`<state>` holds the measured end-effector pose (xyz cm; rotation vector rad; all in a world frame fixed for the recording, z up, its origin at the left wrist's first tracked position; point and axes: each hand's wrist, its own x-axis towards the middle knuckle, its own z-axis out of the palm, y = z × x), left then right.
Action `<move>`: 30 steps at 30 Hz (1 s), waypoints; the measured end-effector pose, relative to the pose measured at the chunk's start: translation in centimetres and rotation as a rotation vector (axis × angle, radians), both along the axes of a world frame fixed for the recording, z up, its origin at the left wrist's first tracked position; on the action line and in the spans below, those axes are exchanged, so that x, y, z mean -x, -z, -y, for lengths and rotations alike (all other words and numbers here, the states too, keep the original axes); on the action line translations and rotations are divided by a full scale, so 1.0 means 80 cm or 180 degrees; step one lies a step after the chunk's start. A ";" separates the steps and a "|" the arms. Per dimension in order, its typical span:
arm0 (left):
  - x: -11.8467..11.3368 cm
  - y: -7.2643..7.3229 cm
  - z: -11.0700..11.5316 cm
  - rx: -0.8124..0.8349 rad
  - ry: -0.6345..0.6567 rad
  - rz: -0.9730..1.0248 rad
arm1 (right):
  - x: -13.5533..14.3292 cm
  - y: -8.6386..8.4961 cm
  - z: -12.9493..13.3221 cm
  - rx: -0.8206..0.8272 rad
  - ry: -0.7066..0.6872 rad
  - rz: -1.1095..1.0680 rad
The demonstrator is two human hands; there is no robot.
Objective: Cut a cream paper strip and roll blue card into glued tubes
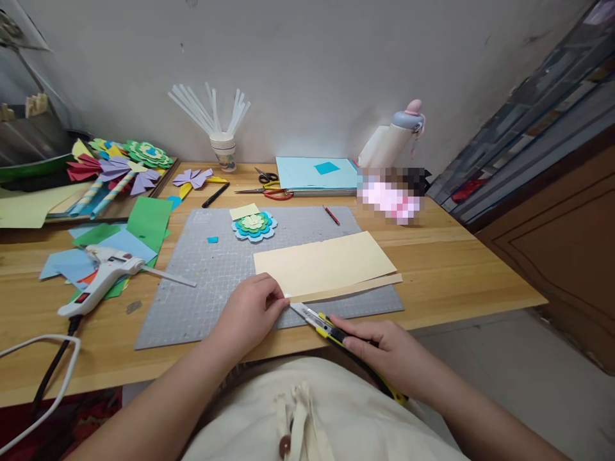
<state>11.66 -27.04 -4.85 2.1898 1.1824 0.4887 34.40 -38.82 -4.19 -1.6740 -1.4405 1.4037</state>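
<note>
A sheet of pale yellow paper [321, 262] lies on the grey cutting mat [192, 307], with a narrow strip [355, 287] along its near edge, folded or partly cut. My left hand [252, 307] pinches the strip's left end at the paper's near corner. In my right hand [379, 349] is a yellow and black utility knife [324, 324], its blade out and its tip touching or very close to that corner by my left fingertips. Farther back on the mat sits a layered paper flower [254, 226] in blue, green and yellow.
On the left, a hot glue gun [108, 272] rests on coloured paper scraps, its cord [67, 358] trailing forward. Along the wall stand a paper cup [224, 152] of glue sticks, scissors [266, 175], light blue sheets [302, 173] and a bottle [394, 137]. A red pen [331, 215] lies on the mat.
</note>
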 end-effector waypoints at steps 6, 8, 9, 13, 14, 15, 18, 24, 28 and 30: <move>0.010 -0.003 0.000 0.0056 0.0030 0.0132 | -0.001 -0.006 0.000 -0.0102 -0.0032 0.0121; 0.018 -0.007 -0.002 0.0103 0.0070 0.0156 | -0.005 -0.011 0.004 -0.0130 -0.0142 0.0281; 0.022 -0.009 -0.003 0.0130 0.0104 0.0158 | -0.007 -0.014 0.006 -0.0144 -0.0190 0.0377; 0.035 -0.012 -0.005 0.0224 0.0277 0.0131 | -0.015 -0.018 0.009 -0.0264 -0.0165 0.0751; 0.036 -0.012 -0.004 0.0231 0.0301 0.0124 | -0.017 -0.017 0.009 -0.0304 -0.0134 0.0799; 0.037 -0.011 -0.004 0.0228 0.0312 0.0119 | -0.019 -0.016 0.008 -0.0327 -0.0111 0.0824; 0.037 -0.011 -0.002 0.0186 0.0276 0.0108 | -0.026 -0.011 0.008 -0.0311 -0.0063 0.0815; 0.021 -0.007 -0.001 0.0012 0.0106 0.0115 | -0.026 -0.008 0.007 -0.0353 -0.0063 0.0665; 0.006 -0.005 -0.002 -0.0008 0.0238 0.0068 | -0.029 -0.013 0.009 -0.0394 -0.0059 0.0568; 0.004 -0.007 -0.002 0.0041 0.0207 0.0068 | -0.043 -0.017 0.015 -0.0215 0.0029 0.0605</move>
